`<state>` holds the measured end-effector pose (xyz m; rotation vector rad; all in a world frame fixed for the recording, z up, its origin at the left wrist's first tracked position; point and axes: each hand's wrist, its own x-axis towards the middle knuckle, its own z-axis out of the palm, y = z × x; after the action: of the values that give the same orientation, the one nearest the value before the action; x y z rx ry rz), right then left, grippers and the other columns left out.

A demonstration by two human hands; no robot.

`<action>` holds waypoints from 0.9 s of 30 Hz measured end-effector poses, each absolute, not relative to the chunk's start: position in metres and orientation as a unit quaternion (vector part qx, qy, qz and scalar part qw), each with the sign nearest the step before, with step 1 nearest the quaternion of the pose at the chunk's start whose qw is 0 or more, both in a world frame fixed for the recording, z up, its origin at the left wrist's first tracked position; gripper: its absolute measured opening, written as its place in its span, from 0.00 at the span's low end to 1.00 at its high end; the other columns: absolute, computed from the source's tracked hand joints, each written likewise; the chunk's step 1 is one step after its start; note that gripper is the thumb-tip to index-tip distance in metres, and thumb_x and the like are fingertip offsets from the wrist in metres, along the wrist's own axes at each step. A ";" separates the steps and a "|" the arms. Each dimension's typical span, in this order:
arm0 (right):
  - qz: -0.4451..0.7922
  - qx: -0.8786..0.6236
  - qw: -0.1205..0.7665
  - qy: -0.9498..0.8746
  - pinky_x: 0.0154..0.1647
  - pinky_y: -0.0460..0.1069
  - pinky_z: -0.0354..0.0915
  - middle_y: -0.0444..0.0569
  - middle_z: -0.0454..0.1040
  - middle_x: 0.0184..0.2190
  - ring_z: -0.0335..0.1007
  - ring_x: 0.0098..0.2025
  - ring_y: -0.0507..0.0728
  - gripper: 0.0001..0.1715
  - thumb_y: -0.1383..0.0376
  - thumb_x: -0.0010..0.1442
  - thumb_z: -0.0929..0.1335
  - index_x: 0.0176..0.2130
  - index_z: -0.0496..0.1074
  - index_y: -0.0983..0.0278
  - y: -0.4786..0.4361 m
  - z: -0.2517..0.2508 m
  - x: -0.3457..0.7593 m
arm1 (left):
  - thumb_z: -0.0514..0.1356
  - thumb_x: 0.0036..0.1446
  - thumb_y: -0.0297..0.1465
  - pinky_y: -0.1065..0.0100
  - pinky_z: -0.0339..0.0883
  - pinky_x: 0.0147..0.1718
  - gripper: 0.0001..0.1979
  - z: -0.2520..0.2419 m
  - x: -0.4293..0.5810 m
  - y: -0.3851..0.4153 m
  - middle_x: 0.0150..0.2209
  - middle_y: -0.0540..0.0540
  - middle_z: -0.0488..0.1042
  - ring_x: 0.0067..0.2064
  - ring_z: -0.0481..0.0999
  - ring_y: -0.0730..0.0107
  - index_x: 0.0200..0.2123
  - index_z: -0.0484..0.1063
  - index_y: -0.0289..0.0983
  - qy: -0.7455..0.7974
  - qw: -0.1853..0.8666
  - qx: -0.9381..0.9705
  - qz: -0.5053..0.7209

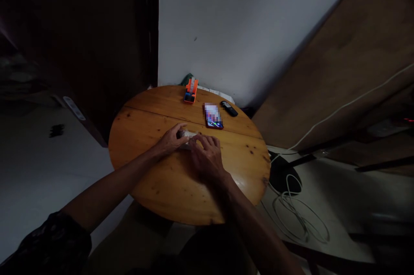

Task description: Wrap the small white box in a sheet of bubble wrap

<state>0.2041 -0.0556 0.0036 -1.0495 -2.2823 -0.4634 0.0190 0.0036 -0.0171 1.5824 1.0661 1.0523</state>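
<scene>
On the wooden table, the left hand is holding a whitish packet between narrowed fingers while the right hand, pinch untellable, is apparently working at its 3 o'clock end, the next move probably calling for steady left fingers.

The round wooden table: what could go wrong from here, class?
The small, pale, partly hidden item between the left hand and right hand could slip.
The right hand might nudge the red-edged rectangular phone lying just beyond it.
The black oblong handset, near the edge of the wooden table, could be knocked off.
</scene>
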 end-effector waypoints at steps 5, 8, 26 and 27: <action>-0.177 -0.397 0.354 -0.828 0.51 0.56 0.57 0.53 0.77 0.47 0.71 0.45 0.58 0.08 0.70 0.61 0.66 0.39 0.74 0.62 -0.055 0.006 0.210 | 0.64 0.52 0.38 0.61 0.69 0.51 0.33 -0.011 0.018 0.002 0.47 0.42 0.76 0.48 0.75 0.60 0.60 0.68 0.34 0.442 0.462 0.642 0.423; -0.177 -0.442 0.400 -0.783 0.48 0.55 0.59 0.52 0.77 0.46 0.73 0.45 0.58 0.08 0.71 0.61 0.66 0.38 0.74 0.61 -0.051 0.006 0.217 | 0.63 0.53 0.39 0.62 0.68 0.51 0.32 -0.009 0.016 0.002 0.48 0.42 0.75 0.49 0.74 0.60 0.60 0.68 0.34 0.447 0.473 0.631 0.422; -0.073 -0.491 0.466 -0.732 0.47 0.56 0.64 0.52 0.78 0.47 0.74 0.50 0.62 0.09 0.67 0.60 0.66 0.39 0.75 0.60 -0.043 0.000 0.227 | 0.59 0.49 0.27 0.62 0.66 0.54 0.21 -0.013 0.006 0.009 0.43 0.44 0.78 0.48 0.76 0.64 0.48 0.73 0.35 0.490 0.471 0.538 0.498; -0.067 -0.494 0.462 -0.734 0.47 0.56 0.64 0.52 0.78 0.47 0.74 0.50 0.62 0.09 0.67 0.61 0.66 0.40 0.75 0.60 -0.043 0.000 0.228 | 0.59 0.48 0.27 0.62 0.66 0.54 0.21 -0.014 0.006 0.009 0.43 0.44 0.78 0.48 0.76 0.63 0.48 0.73 0.34 0.492 0.471 0.537 0.498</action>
<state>0.2275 -0.0432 0.0002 -1.2140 -1.8050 -0.1649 0.0064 0.0092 -0.0136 1.3141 1.2058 1.2191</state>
